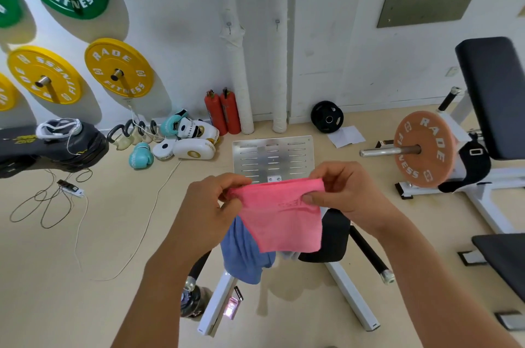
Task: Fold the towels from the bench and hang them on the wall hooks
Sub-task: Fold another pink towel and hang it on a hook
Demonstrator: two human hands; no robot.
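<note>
A folded pink towel (284, 220) hangs in front of me, held up by its top edge. My left hand (210, 205) pinches its left corner and my right hand (343, 191) pinches its right corner. Below it a blue towel (244, 254) drapes over the black padded bench (332, 237), with a bit of white cloth (288, 255) beside it. Two small wall hooks (229, 26) (277, 22) sit on the white wall straight ahead, both bare.
Yellow and green weight plates (119, 68) hang on the left wall. Boxing gloves and pads (187, 137), kettlebells, two red extinguishers (223, 112) and a metal plate (272, 157) lie along the wall. A plate-loaded machine (426, 148) stands right. Cables (51, 202) trail on the left floor.
</note>
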